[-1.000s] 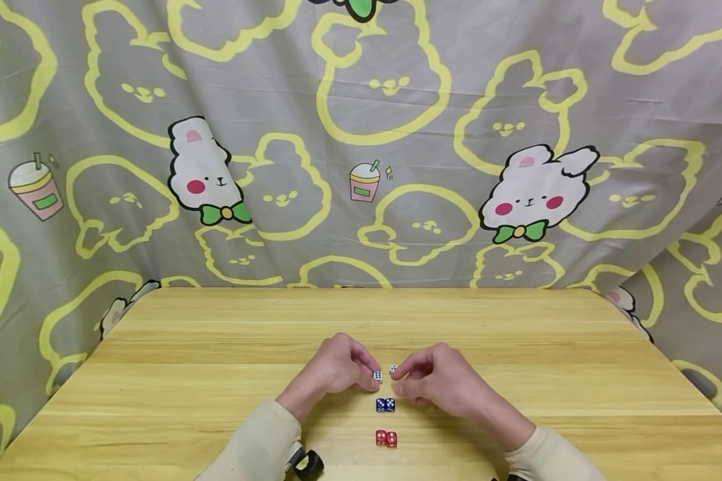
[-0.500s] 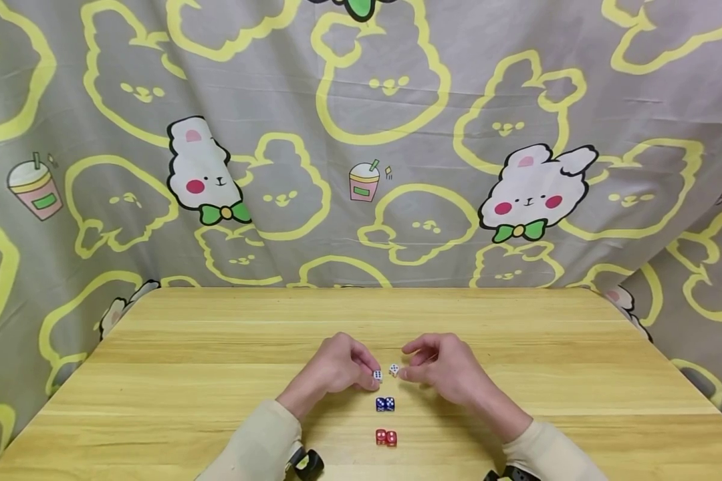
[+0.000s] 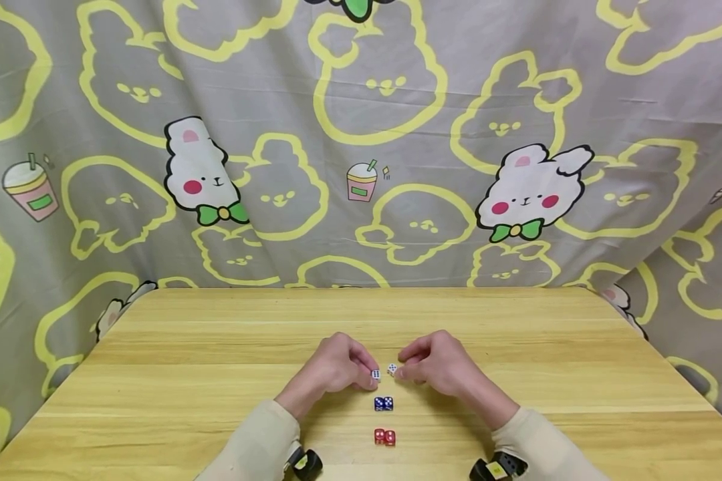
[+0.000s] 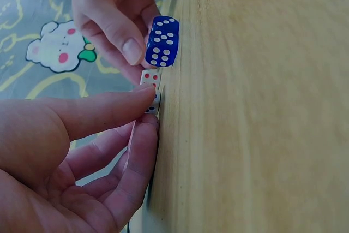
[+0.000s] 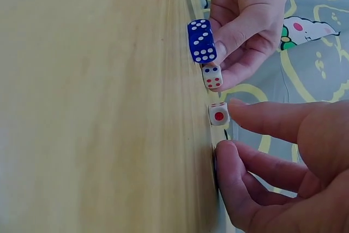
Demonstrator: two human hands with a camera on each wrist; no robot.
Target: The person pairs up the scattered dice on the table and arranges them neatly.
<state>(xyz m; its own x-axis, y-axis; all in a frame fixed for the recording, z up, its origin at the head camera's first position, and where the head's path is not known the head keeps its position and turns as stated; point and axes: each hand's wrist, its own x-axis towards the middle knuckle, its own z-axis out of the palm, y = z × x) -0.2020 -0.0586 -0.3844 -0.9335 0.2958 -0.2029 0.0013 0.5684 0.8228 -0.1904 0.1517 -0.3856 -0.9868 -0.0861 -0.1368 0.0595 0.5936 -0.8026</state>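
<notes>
My left hand (image 3: 339, 364) pinches a white die (image 3: 376, 375) between thumb and fingertips on the wooden table. Just right of it, a small gap away, sits a second white die (image 3: 392, 369), turned at an angle. The right hand (image 3: 442, 364) has its thumb tip right at that second die (image 5: 219, 114), while its index finger (image 5: 229, 162) stays apart from it in the right wrist view. Nearer to me, two blue dice (image 3: 383, 403) stand side by side. Closer still is a pair of red dice (image 3: 385, 437), also side by side.
The light wooden table (image 3: 216, 334) reaches back to a grey curtain (image 3: 301, 100) printed with yellow outlines and white rabbits. Dark wrist straps with cameras (image 3: 305, 463) show below both sleeves.
The right hand's fingers have opened away from the right white die, uncovering it, then drawn slightly nearer together. The left hand keeps its pinch in place. The head view has shifted slightly.
</notes>
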